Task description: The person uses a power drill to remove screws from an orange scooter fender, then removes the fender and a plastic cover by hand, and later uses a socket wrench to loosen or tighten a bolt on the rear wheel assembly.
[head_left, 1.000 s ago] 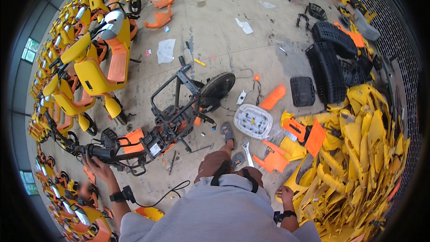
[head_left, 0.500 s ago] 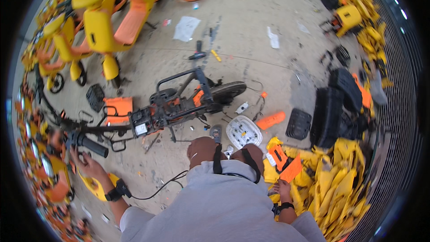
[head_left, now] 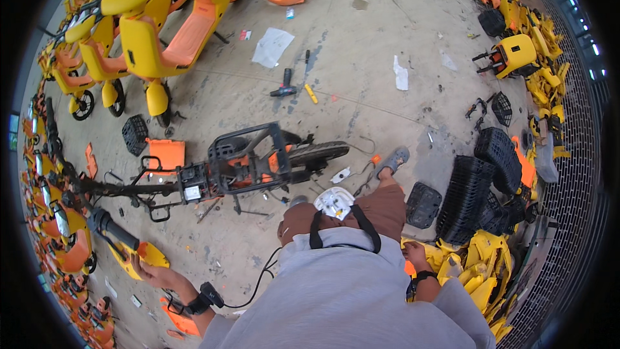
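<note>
My left hand (head_left: 155, 271) is open at the lower left, its fingertips at the brake lever just below a black handlebar grip (head_left: 119, 231). The bar belongs to a stripped black scooter frame (head_left: 252, 167) lying across the floor, with a wheel on the right. A yellow plastic panel (head_left: 150, 253) lies beneath that hand. My right hand (head_left: 415, 255) hangs open by my right thigh, fingers loosely bent, above a heap of broken yellow panels (head_left: 481, 271). A white plastic tray (head_left: 334, 200) is partly hidden by my legs.
Rows of yellow-orange scooters (head_left: 148, 45) line the left. Black plastic baskets (head_left: 465, 197) and more yellow parts (head_left: 542, 77) lie along the mesh-like right wall. A black drill (head_left: 284, 87), yellow-handled tool (head_left: 310, 94), paper sheet (head_left: 272, 47) and orange panel (head_left: 166, 154) lie on the concrete floor (head_left: 368, 77).
My right foot has stepped forward and right, beside the frame's wheel. The view has shifted with me. My left hand has slid lower, from beside the grip to the lever.
</note>
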`<move>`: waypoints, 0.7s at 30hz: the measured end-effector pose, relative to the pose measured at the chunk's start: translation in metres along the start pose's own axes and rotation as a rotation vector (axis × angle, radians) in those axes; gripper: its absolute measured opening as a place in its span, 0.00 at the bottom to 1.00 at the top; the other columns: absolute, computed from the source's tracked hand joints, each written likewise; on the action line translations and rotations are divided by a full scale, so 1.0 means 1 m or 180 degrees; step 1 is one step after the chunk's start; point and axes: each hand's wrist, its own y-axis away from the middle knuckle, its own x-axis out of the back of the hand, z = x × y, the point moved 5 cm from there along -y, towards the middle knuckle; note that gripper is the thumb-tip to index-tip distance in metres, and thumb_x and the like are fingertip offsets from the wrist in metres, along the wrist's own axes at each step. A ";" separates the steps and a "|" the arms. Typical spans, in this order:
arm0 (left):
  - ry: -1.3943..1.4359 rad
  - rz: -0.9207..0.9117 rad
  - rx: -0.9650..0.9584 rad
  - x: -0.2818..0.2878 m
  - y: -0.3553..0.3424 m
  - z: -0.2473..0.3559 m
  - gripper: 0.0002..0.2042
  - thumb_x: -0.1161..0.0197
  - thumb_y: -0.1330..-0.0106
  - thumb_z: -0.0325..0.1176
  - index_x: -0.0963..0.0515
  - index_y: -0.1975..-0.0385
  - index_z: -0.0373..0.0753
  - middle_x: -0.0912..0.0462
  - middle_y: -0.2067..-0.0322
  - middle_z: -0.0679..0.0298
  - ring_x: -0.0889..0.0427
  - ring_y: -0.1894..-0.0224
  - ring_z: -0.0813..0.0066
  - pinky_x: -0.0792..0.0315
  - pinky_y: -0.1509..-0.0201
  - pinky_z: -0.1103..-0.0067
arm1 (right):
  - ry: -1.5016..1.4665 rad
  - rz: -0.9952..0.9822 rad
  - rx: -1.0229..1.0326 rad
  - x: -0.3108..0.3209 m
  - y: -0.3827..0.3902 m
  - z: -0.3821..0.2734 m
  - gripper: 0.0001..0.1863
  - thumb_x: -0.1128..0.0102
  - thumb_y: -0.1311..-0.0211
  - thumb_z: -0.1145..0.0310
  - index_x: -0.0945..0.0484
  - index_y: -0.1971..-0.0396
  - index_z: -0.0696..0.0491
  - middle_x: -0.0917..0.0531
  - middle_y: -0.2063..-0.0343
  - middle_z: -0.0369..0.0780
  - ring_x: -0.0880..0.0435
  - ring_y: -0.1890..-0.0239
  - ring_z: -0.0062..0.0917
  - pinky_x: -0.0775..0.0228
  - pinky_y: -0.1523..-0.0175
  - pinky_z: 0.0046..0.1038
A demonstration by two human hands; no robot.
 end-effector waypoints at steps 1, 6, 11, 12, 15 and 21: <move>0.0035 0.0124 -0.0042 -0.004 0.012 0.013 0.13 0.57 0.34 0.30 0.29 0.58 0.29 0.26 0.58 0.58 0.29 0.53 0.66 0.39 0.44 0.76 | -0.0135 -0.0069 0.0093 0.007 -0.020 -0.010 0.13 0.50 0.43 0.68 0.25 0.64 0.61 0.20 0.76 0.43 0.22 0.79 0.27 0.28 0.74 0.26; 0.0727 -0.0181 0.1252 -0.045 0.100 0.025 0.10 0.57 0.34 0.32 0.30 0.67 0.33 0.27 0.72 0.62 0.29 0.68 0.72 0.33 0.56 0.75 | 0.1111 -0.0427 0.0528 0.097 -0.140 -0.063 0.14 0.48 0.45 0.68 0.24 0.65 0.63 0.20 0.78 0.43 0.22 0.81 0.26 0.28 0.75 0.26; 0.1869 -0.0423 0.3202 -0.116 0.241 0.088 0.07 0.53 0.37 0.36 0.32 0.72 0.41 0.33 0.81 0.69 0.35 0.77 0.78 0.36 0.69 0.78 | 0.0484 -0.0311 0.0206 0.208 -0.247 -0.181 0.14 0.47 0.43 0.65 0.25 0.65 0.62 0.19 0.79 0.43 0.24 0.86 0.24 0.33 0.82 0.25; 0.2012 -0.0704 0.3560 -0.136 0.264 0.104 0.07 0.52 0.38 0.37 0.32 0.71 0.41 0.34 0.82 0.69 0.35 0.77 0.77 0.37 0.70 0.79 | 0.0359 -0.0278 0.0176 0.225 -0.265 -0.185 0.14 0.46 0.44 0.64 0.24 0.67 0.62 0.19 0.79 0.43 0.25 0.86 0.24 0.34 0.82 0.25; 0.1529 -0.1120 0.3649 -0.175 0.318 0.212 0.08 0.51 0.38 0.40 0.32 0.70 0.42 0.34 0.81 0.71 0.34 0.76 0.77 0.38 0.66 0.79 | 0.1067 -0.0130 0.0558 0.277 -0.275 -0.198 0.15 0.44 0.47 0.61 0.22 0.73 0.61 0.20 0.81 0.43 0.25 0.86 0.24 0.34 0.80 0.26; 0.1712 -0.2627 0.3705 -0.229 0.395 0.238 0.09 0.53 0.36 0.39 0.30 0.75 0.45 0.33 0.81 0.72 0.33 0.76 0.79 0.38 0.67 0.79 | 0.0912 0.0084 0.0170 0.341 -0.259 -0.209 0.17 0.47 0.49 0.59 0.21 0.72 0.59 0.19 0.74 0.48 0.19 0.66 0.37 0.30 0.59 0.33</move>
